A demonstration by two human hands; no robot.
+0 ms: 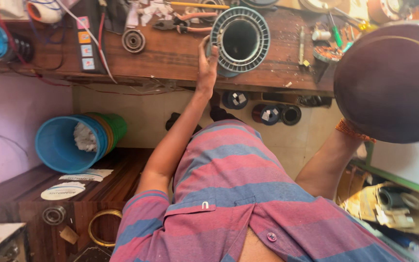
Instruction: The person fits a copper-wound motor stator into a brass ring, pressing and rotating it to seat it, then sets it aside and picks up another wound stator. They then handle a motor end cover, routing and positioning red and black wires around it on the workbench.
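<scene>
My left hand (206,59) reaches forward to the wooden workbench (170,56) and grips the left side of a grey finned motor housing (240,40), a hollow ribbed cylinder whose open bore faces me. At the right, close to the camera, a large brown round cover (391,82) is held up. My right wrist (349,129), with an orange thread band, runs in under it. The right hand itself is hidden behind the cover.
Pliers (183,25), a bearing (134,40), a switch strip (86,43), a green-handled screwdriver (336,33) and small parts lie on the bench. Wire spools (266,114) stand under it. Nested blue and green bins (76,141) lie at the left, and a cluttered shelf (394,204) is at the right.
</scene>
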